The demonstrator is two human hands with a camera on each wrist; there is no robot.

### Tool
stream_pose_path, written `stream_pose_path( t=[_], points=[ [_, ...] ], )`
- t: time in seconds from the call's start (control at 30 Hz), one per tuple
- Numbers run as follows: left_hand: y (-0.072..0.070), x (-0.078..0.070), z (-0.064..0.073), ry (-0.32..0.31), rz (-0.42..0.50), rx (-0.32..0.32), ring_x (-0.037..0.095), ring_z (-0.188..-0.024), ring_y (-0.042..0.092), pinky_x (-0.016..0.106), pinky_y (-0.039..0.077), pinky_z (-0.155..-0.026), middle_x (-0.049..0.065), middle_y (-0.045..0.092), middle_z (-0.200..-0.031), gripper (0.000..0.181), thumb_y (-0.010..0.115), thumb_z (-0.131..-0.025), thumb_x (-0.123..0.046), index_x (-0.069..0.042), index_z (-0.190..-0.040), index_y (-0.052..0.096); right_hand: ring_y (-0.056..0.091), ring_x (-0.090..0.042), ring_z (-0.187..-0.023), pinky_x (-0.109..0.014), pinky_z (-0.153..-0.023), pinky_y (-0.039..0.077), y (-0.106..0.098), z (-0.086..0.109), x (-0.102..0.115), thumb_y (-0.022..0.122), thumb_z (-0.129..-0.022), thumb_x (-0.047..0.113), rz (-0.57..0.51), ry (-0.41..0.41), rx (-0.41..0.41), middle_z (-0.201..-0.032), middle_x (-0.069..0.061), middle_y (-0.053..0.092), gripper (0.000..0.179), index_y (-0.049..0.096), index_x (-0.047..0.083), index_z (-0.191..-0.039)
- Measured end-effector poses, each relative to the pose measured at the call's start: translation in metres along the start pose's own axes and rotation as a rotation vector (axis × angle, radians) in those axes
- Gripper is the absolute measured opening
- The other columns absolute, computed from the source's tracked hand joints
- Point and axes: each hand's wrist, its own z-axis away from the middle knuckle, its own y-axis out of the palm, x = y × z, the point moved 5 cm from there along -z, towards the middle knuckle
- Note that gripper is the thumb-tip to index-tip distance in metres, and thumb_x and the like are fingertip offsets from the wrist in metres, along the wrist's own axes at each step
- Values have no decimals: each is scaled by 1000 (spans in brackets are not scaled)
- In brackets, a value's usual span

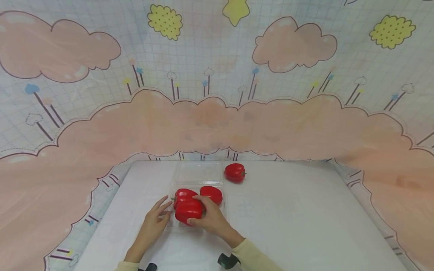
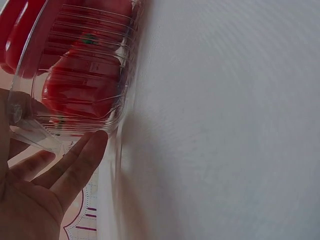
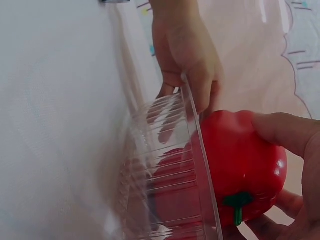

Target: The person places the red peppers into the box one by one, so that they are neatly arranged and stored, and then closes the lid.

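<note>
My right hand [image 1: 213, 218] grips a red bell pepper [image 1: 188, 211] by its sides, thumb near and fingers beyond. The pepper, with a green stem [image 3: 238, 201], is at the near part of a clear plastic clamshell box [image 3: 175, 130], above its rim in the right wrist view. Two more red bell peppers [image 1: 184, 195] [image 1: 211, 194] sit in the box behind it. My left hand [image 1: 154, 223] is at the box's left side. Its fingers [image 2: 80, 170] are fairly straight and touch the outside of the clear wall. Part of the left thumb is behind the plastic.
The box's clear lid [image 1: 200, 173] lies open toward the back. Another red bell pepper [image 1: 235, 172] rests on the white table [image 1: 288, 210], right of the lid. A patterned cloth [image 1: 237, 128] rises behind the table and borders its sides.
</note>
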Motion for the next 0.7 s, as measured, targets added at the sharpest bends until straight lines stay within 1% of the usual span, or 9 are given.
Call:
stream_pose_path(
  t=[0.17,0.37,0.6,0.7],
  points=[
    [0,0,0,3,13,-1,31,-106,69,30,62,-80,14,43,-152,42,62,-91,-3,-2,-134,58,50,-27,-126,-44,-91,59,3,-1,0,83,-74,25,35,8,-2,-136,-4,54,72,49,23,-138],
    [0,0,1,-2,17,6,32,-106,69,31,62,-80,14,43,-152,43,62,-91,-3,-1,-134,58,51,-26,-126,-44,-91,59,7,-3,0,84,-74,25,70,6,-2,-136,-3,54,72,49,23,-136],
    [0,0,2,2,28,4,32,-106,69,30,62,-80,15,42,-153,42,61,-91,-2,0,-133,58,52,-21,-124,-42,-91,59,9,-3,3,85,-73,27,193,-13,-7,-134,0,55,72,49,23,-136],
    [-1,-1,1,8,24,1,31,-105,69,30,62,-80,14,42,-153,42,61,-91,-1,-1,-133,59,52,-21,-124,-42,-91,59,10,-3,3,85,-73,28,225,-23,-8,-133,0,55,72,49,22,-136]
  ],
)
